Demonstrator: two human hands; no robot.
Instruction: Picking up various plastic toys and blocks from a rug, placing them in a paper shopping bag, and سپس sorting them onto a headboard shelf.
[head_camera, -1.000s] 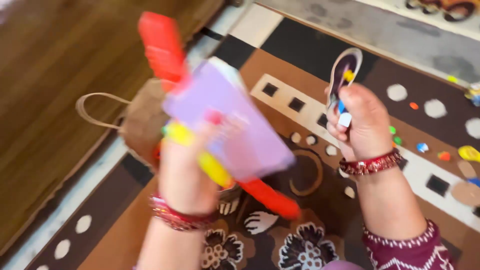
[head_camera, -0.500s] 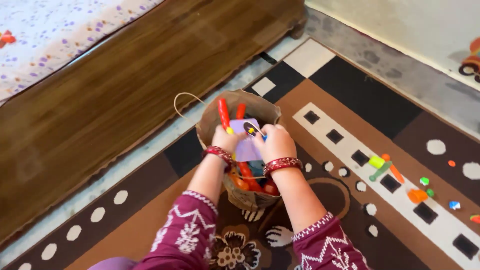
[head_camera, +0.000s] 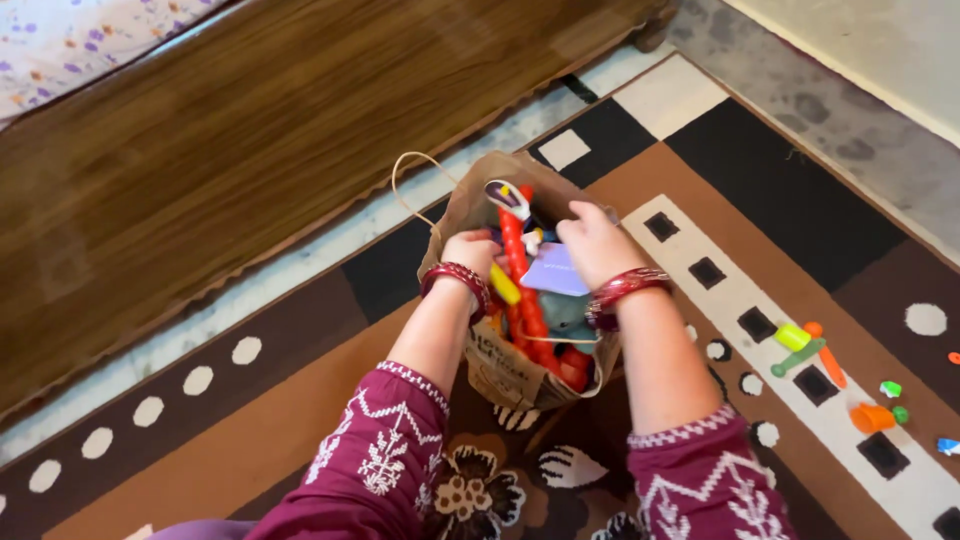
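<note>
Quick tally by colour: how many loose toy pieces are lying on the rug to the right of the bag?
Green: 4
Orange: 4
Blue: 1
Total: 9 that I can make out; the smallest are hard to tell.

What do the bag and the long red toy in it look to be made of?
Bag: brown kraft paper, matte, with creased walls and a thin looped cord handle. Long red toy: probably plastic, judging by its bright, even colour and smooth, slightly glossy surface.
</note>
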